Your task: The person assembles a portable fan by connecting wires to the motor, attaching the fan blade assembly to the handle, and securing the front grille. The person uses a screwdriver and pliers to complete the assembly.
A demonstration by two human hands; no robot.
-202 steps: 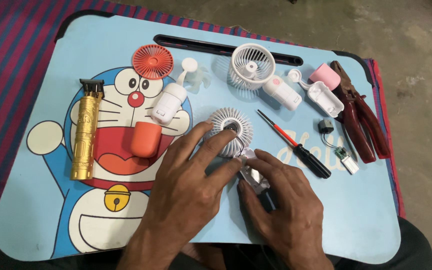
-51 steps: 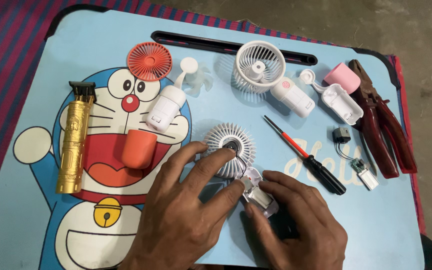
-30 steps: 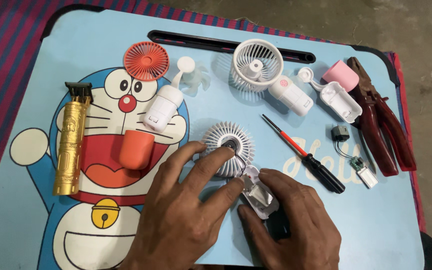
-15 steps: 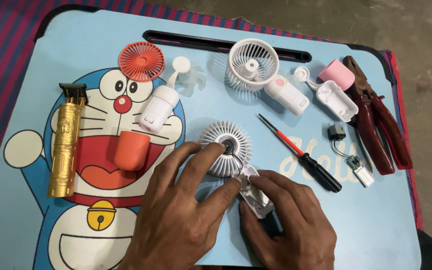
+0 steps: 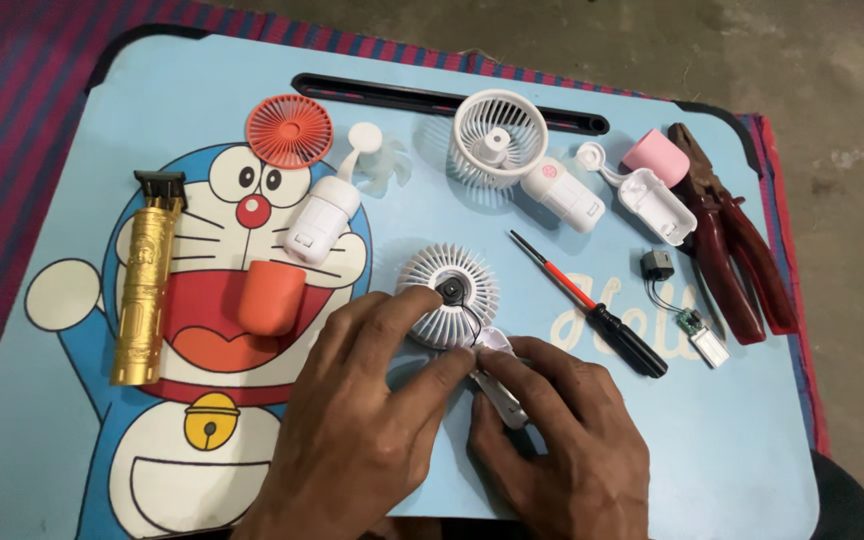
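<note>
Here my left hand pins the white fan grille; right hand fingers pinch its handle shell — I'd press evenly, minding the thin wires.

Trimmer at desk left, grille centre before fan, screwdriver right of grille, pliers far right

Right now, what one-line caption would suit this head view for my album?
Both hands, left hand and right hand, work on a white fan part amid scattered tools on a blue cartoon table.
</note>
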